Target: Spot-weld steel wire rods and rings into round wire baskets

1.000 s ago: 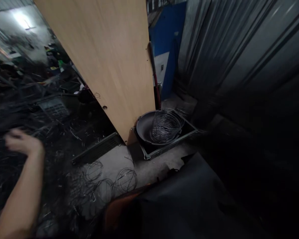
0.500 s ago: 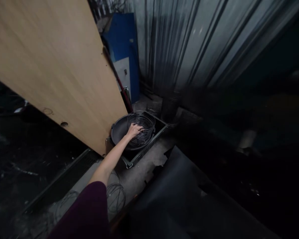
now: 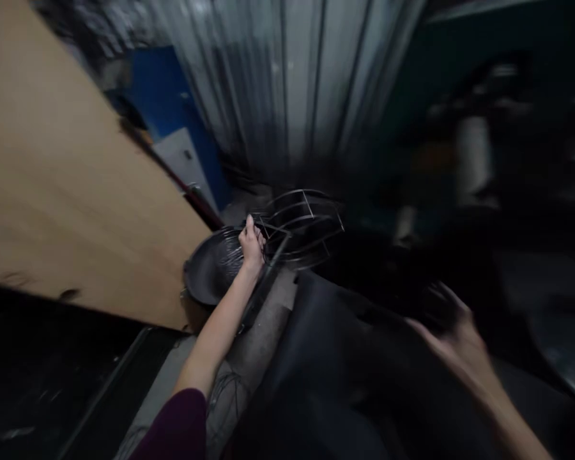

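My left hand [image 3: 252, 246] is closed, thumb up, around the near side of a round wire frame [image 3: 311, 217] made of thin metal hoops joined by short cross wires. The frame is raised and tilted, reaching out to the right of the hand, and motion blurs it. Just left of the hand is a dark round pan [image 3: 204, 271], with more wire rings [image 3: 230, 252] in its right part. Lower right, my right hand [image 3: 453, 338] is in the air with thumb and fingers spread, blurred, nothing visible in it.
A large wooden board [image 3: 76, 179] leans on the left. Behind stand a blue panel [image 3: 160, 89] and a corrugated metal wall [image 3: 287, 83]. A dark sheet [image 3: 311, 383] lies in front, with loose wire coils [image 3: 227, 390] on the floor beside it.
My left hand went from resting on the wire rings in the pan to gripping a wire frame lifted rightward. My right hand has come into view, and the camera has turned right.
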`<move>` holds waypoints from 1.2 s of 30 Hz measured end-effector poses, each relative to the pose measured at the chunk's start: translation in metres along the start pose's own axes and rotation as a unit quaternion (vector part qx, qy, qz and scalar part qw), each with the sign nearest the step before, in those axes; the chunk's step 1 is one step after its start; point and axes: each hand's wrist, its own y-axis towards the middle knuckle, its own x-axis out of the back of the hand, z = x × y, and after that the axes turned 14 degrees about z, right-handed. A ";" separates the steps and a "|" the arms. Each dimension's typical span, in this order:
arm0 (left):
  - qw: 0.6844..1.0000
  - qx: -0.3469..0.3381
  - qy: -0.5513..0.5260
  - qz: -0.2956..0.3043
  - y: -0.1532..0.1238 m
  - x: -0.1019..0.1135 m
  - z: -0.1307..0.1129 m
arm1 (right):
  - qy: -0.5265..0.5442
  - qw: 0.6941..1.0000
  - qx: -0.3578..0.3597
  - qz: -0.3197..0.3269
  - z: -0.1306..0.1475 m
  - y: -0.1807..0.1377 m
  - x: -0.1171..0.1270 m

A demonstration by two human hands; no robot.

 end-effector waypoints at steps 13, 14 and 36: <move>0.780 -0.011 0.325 0.535 -0.105 -0.066 0.123 | -0.257 0.962 -0.026 0.091 -0.020 -0.002 0.024; 0.746 -0.023 0.350 0.566 -0.110 -0.068 0.126 | -0.268 0.954 -0.026 0.132 -0.024 -0.003 0.024; 0.695 -0.028 0.440 0.567 -0.111 -0.082 0.075 | -0.328 0.846 -0.416 0.056 -0.247 -0.025 0.248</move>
